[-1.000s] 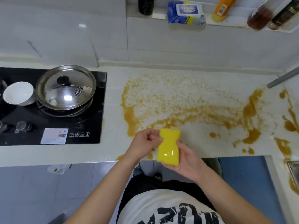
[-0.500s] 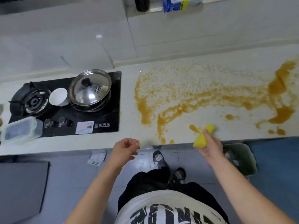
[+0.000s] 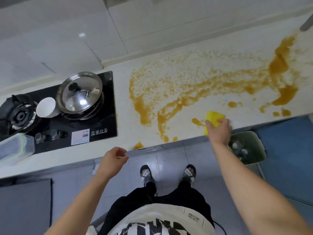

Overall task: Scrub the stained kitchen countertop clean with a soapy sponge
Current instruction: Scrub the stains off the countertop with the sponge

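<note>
Right hand: the right hand [image 3: 219, 128] has its fingers curled round the sponge [image 3: 214, 118] and holds it tight, pushing it down flat.
Left hand: the left hand [image 3: 113, 158] holds nothing. Its fingers are loosely bent, and it hangs in front of the countertop's front edge, over the floor.
Sponge: it is yellow and sits on the countertop [image 3: 123, 106] close to the front edge, toward the right end. It is just beside a small brown blob [image 3: 196, 121].
Change: a second ago both hands held the sponge in the air in front of the body. Then the left hand let go. Now the right hand alone has it down on the countertop.
Stain: the big brown stain [image 3: 203, 85] runs from beside the stove [image 3: 94, 106] to the far right corner. None of it looks wiped away yet.
Soap: I see no bubbles, so I cannot tell if the sponge is soapy.
Meaning: I think the scrubbing is only just starting. The small blob looks like the first thing to rub, and nearly all the work is left.
Nearby: a green bin [image 3: 247, 146] stands on the floor under the front edge, below the right hand.
</note>
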